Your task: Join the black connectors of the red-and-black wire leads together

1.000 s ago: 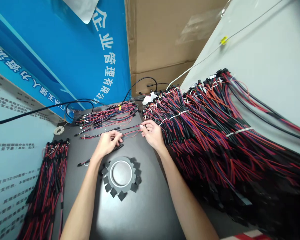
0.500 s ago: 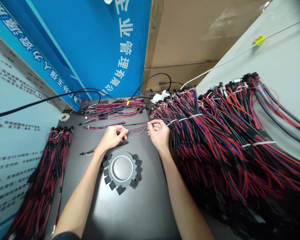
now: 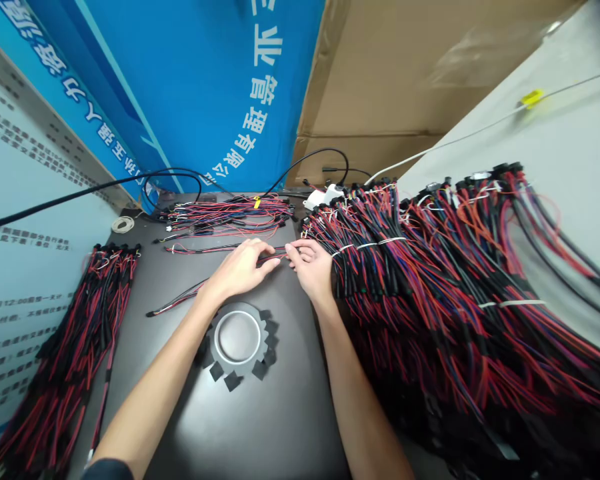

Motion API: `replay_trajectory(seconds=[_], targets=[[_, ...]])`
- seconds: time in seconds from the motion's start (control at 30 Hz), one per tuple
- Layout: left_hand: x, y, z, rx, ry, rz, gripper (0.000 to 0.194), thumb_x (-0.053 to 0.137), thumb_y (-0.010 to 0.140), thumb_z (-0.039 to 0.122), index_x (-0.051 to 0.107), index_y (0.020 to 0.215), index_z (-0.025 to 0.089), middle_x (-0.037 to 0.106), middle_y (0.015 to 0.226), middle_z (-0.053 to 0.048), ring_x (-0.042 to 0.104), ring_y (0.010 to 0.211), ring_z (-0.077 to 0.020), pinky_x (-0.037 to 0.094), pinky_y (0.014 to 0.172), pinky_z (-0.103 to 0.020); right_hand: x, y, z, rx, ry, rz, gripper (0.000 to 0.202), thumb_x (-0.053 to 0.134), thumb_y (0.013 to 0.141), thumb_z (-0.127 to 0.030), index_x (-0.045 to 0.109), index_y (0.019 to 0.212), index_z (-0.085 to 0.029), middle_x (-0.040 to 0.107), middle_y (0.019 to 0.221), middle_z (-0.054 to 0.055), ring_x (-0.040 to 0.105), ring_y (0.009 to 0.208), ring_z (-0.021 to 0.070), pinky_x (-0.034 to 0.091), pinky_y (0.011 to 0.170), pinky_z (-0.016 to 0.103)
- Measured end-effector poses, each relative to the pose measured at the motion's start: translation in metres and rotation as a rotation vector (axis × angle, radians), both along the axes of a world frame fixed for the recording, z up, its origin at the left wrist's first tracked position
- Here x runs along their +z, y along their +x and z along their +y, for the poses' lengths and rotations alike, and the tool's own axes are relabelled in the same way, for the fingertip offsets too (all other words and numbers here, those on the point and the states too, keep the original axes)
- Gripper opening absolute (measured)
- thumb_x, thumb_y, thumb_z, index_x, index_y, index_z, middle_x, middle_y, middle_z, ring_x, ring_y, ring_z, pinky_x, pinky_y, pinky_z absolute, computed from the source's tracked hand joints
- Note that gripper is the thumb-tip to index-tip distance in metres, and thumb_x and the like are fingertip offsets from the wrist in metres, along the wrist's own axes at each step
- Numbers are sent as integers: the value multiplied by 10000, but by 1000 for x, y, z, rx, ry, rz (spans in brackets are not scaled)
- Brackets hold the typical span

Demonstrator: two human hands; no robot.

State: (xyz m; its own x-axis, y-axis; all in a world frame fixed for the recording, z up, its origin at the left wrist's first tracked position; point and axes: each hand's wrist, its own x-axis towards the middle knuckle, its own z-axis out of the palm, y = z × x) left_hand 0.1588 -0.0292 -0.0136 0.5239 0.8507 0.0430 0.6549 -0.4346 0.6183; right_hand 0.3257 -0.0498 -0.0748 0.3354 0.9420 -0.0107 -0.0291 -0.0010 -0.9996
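My right hand (image 3: 311, 265) is closed in a pinch on a thin red-and-black wire harness (image 3: 283, 255) near the table's right side. Just left of it is my left hand (image 3: 245, 268), thumb and fingers apart, with the thumb tip close to the wires. A harness with a black connector end (image 3: 175, 302) lies on the table and passes under my left wrist; whether it is the same one I pinch is hidden. Behind my hands lies another single harness (image 3: 195, 251). Nearer me sits a grey tape roll (image 3: 237, 367) with black tape pieces stuck around its edge.
Loose harnesses (image 3: 225, 215) lie at the table's back. Large tied harness bundles (image 3: 390, 267) crowd the right side, and another bundle (image 3: 100, 313) hangs at left. A black cable (image 3: 80, 193) crosses at the back left, before a blue panel (image 3: 200, 87) and cardboard (image 3: 370, 80).
My left hand has moved right toward my right hand and its fingers have opened off the wire. The harness on the left now stretches out straighter. The camera view has shifted slightly.
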Motion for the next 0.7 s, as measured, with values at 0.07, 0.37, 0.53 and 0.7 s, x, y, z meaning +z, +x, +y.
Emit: replay_trajectory(seconds=[0.07,0.37,0.53,0.7], targets=[[-1,14,6,-41,7,26,266,570,900,366,696,1016,163,711,1030,-93,638,964,-236,461,872,-337,1,-1,0,-2,13,-3,451,740,671,-552,589,844,-163,649,730,34,578,552,95,473,475,200],[3,21,24,-102,-91,10,239,529,896,256,709,776,153,729,730,-40,630,659,-157,436,685,-266,1,-3,3,-21,41,59,418,760,665,-514,601,830,-164,644,689,19,583,550,104,486,509,225],[-2,14,31,-116,-251,-88,270,517,899,303,689,770,139,735,746,-65,646,648,-155,475,667,-258,-3,-6,6,-8,75,23,411,748,688,-520,607,837,-164,658,714,34,629,633,129,498,562,236],[-8,3,38,-107,-409,-134,250,523,890,311,666,795,130,736,756,-87,649,627,-152,497,631,-257,-5,-2,6,-18,76,15,415,732,703,-534,605,852,-169,652,727,29,602,614,110,488,539,222]])
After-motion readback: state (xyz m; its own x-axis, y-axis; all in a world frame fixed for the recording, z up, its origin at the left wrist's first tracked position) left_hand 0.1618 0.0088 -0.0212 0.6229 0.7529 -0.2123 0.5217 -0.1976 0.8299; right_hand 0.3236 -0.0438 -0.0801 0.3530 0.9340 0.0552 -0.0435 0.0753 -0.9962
